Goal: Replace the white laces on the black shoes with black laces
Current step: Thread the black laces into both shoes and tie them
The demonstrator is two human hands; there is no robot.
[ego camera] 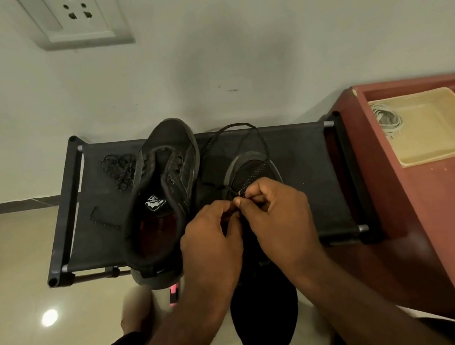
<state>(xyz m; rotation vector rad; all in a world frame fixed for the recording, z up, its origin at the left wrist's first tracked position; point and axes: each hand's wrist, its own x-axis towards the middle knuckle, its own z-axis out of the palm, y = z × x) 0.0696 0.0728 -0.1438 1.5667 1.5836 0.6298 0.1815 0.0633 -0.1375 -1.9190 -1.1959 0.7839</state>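
**Relacing in progress, head view, left to right.** On the black fabric bench [315, 185], at the far left, a spare black lace [119, 167] lies bundled. A short stretch of black cord [104, 219] lies nearer; whether the two are one piece cannot be told. Just right of them stands the left shoe [164, 179], toe to the wall and heel over the near edge. Its eyelets look empty, with neither white nor black lace in it.

The left hand [211, 239] and right hand [279, 217] meet over the right shoe [251, 169], whose toe rests on the bench and whose heel hangs off the near edge. Each grip is closed, fingers curled and tips together. The right thumb and forefinger pinch the black lace [243, 126] at the eyelets nearest the toe. The left fingertips press in at the same spot and appear to pinch it too, though the contact is partly hidden. The free length of this lace loops out beyond the toe to the far edge of the bench.

At the far right, on a red-brown cabinet [424, 220], a beige tray [445, 153] holds the coiled white laces [387, 121].

**Progress, as judged.** The white laces are off both shoes. The right shoe is only at its first eyelets. The left shoe is not yet begun, so most of the threading is left.
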